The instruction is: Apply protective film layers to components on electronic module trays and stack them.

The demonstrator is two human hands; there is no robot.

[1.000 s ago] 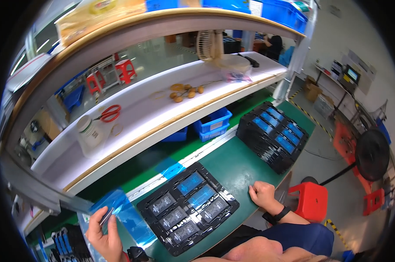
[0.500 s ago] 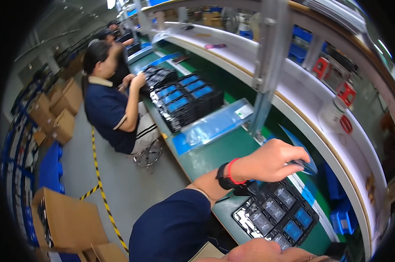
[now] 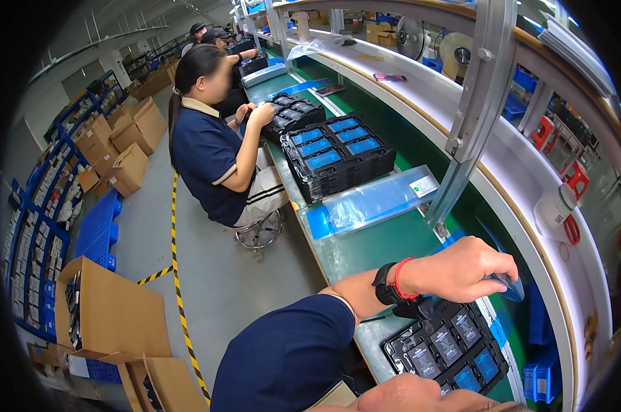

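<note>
My left hand [image 3: 465,269], with a black watch and a red band on its wrist, is closed in a pinch on a thin blue film [image 3: 513,290]. It hovers over the far edge of a black plastic tray [image 3: 397,349] on the green bench. Flat dark rectangular battery packs [image 3: 447,345] lie in the tray's pockets; some of them [image 3: 487,365] are covered in blue. Part of the tray is hidden behind my arm and by the picture's lower edge. My right hand does not show.
A clear plastic bag with blue sheets [image 3: 372,206] lies left of the metal post [image 3: 476,117]. Beyond it stands a stack of black trays [image 3: 341,165]. A co-worker [image 3: 211,144] sits at the bench. A white shelf [image 3: 523,185] with a white jar [image 3: 556,206] runs along the right.
The view has shifted, so the bench and co-worker appear farther right. My left hand still pinches the blue film above the tray's far edge.
</note>
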